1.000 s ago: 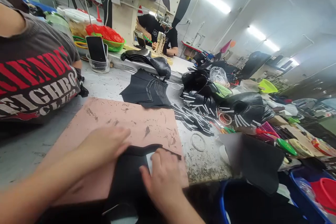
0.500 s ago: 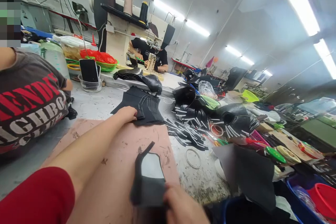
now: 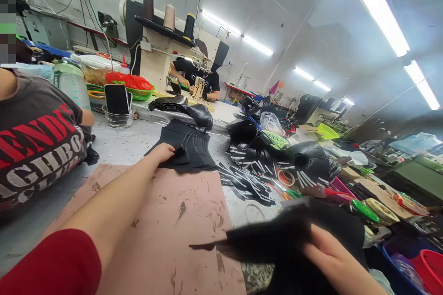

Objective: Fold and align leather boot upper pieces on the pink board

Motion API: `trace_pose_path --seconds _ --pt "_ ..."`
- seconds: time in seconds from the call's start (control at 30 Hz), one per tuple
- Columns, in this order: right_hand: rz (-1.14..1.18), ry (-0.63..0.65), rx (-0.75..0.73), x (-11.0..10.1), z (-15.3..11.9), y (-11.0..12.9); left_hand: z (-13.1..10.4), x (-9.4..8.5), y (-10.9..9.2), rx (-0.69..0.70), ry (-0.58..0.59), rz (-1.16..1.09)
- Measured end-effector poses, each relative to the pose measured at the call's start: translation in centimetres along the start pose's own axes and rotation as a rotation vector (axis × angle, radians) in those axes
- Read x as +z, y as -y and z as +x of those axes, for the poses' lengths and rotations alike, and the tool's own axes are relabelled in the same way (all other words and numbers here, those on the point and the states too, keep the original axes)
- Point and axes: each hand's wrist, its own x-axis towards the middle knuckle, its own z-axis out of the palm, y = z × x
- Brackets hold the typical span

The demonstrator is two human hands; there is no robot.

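My left hand (image 3: pixel 164 152) reaches out to a fanned stack of black cut pieces (image 3: pixel 194 147), its fingers pinched on the near left edge of one piece. My right hand (image 3: pixel 323 246) is closed around a black cut piece (image 3: pixel 266 237) with a thin strip end pointing left; motion blurs it. That piece hangs above the right edge of the pink cutting board (image 3: pixel 155 239). Behind it, a larger black sheet (image 3: pixel 341 223) lies at the table's edge, partly covered by the hand and the piece.
Black strips with white ends (image 3: pixel 245 184) and black shoe uppers (image 3: pixel 245 143) lie right of the stack. A phone (image 3: pixel 116 99) stands in a clear tub. A co-worker in a grey shirt (image 3: pixel 44 133) sits close at left; another works behind the sewing machine (image 3: pixel 155 60).
My right hand has swung right and up from the board with the black piece, which has turned over its white patch. My left hand has shifted slightly left at the stack.
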Motion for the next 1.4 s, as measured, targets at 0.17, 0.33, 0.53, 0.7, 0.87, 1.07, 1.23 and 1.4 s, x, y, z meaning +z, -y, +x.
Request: trace_pose_path --seconds 0.17,0.33,0.53,0.7,0.87,1.07,1.23,1.4 --pt "-0.189 0.071 -0.115 0.4 0.1 1.7 -4.9 -1.2 -1.8 0.206 -0.327 0.028" --pt "-0.17 0.386 -0.117 -0.5 -0.5 5.0 -14.2 -0.4 2.0 0.813 -0.102 -0.048" --pt "0.313 0.8 0.056 4.3 3.0 5.8 -24.7 1.9 6.8 0.792 0.039 -0.035" --pt "0.166 1.205 -0.152 14.3 4.7 6.0 -31.6 3.1 4.2 0.642 -0.296 -0.012" --pt "-0.275 1.177 -0.541 16.0 5.5 8.9 -33.9 4.2 1.8 0.737 -0.237 -0.093" --pt "-0.656 0.912 -0.868 16.4 7.1 9.8 -32.9 5.9 1.8 0.792 -0.379 0.059" --pt "-0.641 0.852 -0.92 17.5 7.7 7.6 -33.3 6.0 1.7 0.737 -0.295 0.198" --pt "-0.559 0.886 -0.914 17.8 8.3 7.0 -33.4 5.8 1.3 0.669 -0.301 0.184"
